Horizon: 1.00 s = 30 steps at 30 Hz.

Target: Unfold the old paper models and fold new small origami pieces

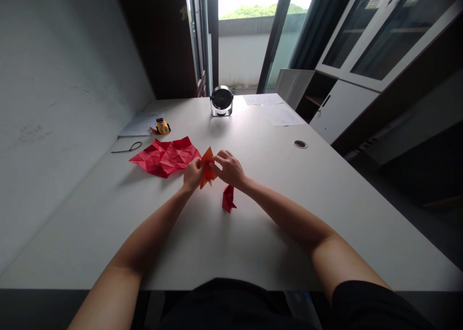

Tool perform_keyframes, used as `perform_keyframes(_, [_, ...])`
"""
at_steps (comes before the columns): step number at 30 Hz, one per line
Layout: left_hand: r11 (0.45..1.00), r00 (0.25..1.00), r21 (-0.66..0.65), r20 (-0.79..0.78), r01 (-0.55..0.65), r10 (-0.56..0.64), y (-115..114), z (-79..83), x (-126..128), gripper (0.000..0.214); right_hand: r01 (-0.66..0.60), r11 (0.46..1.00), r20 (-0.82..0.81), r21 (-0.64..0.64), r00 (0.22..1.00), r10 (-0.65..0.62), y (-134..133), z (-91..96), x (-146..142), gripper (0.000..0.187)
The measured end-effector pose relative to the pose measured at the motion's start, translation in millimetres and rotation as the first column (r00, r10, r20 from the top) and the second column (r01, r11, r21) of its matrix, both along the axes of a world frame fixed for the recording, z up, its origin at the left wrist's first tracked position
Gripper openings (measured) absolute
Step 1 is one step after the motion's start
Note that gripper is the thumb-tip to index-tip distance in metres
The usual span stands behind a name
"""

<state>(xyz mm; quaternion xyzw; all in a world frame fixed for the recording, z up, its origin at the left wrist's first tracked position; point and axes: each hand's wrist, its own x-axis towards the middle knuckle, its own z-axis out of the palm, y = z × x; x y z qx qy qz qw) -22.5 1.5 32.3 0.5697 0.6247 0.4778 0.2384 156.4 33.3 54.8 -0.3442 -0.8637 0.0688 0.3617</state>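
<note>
Both hands meet over the white table (pixel 275 214), pinching a small folded orange paper piece (pixel 208 168) between them. My left hand (pixel 193 174) grips its left side with curled fingers. My right hand (pixel 230 168) pinches its right edge with thumb and fingertips. Just below my right wrist, a small folded red paper figure (pixel 228 199) stands on the table. A large creased red paper sheet (pixel 165 157) lies flat to the left of my left hand.
A small round desk fan (pixel 221 101) stands at the far middle. A yellow toy (pixel 162 126), a paper (pixel 139 125) and a black cord loop (pixel 127 148) lie far left by the wall. Sheets of paper (pixel 275 109) and a cable grommet (pixel 300 144) are at right.
</note>
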Motion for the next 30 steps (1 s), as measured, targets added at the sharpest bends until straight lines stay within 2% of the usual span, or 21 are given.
perform_keyframes(3, [0.999,0.994,0.039,-0.106,-0.012,0.016,-2.7,2.0,2.6,0.023,0.087,0.993,0.066,-0.076,0.994,-0.082,2.5,0.0,0.1,0.017])
perform_keyframes(8, [0.994,0.972,0.099,-0.235,0.039,-0.015,-4.8,1.5,5.8,0.013,0.129,0.975,0.088,-0.179,0.990,-0.115,5.3,-1.8,-0.1,0.015])
perform_keyframes(11, [0.988,0.969,0.131,-0.242,0.076,-0.042,-6.5,1.3,7.5,0.011,0.181,0.960,0.103,-0.212,0.981,-0.163,5.1,-2.6,0.5,0.017])
perform_keyframes(14, [0.982,0.973,0.151,-0.215,0.111,-0.077,-7.6,1.6,9.0,0.012,0.153,0.967,0.123,-0.206,0.984,-0.129,3.9,-3.8,1.3,0.015])
perform_keyframes(18, [0.989,0.987,0.114,-0.140,0.092,-0.076,-3.8,-1.8,7.2,0.019,0.102,0.983,0.075,-0.152,0.993,-0.091,4.1,-5.4,0.9,0.015])
perform_keyframes(22, [0.997,0.997,0.033,-0.006,0.076,-0.076,7.3,-14.7,-0.3,0.016,0.073,0.989,0.020,-0.129,0.997,-0.071,8.4,-7.4,-0.8,0.012])
perform_keyframes(26, [0.995,0.971,-0.027,0.225,0.091,-0.083,16.0,-25.5,-5.9,0.020,0.012,0.974,-0.110,-0.227,0.993,-0.038,11.0,-8.4,0.1,0.008])
perform_keyframes(30, [0.994,0.924,-0.090,0.382,0.054,-0.015,15.3,-23.8,-2.3,0.031,-0.061,0.936,-0.257,-0.347,0.966,-0.032,9.3,-5.9,1.6,0.014])
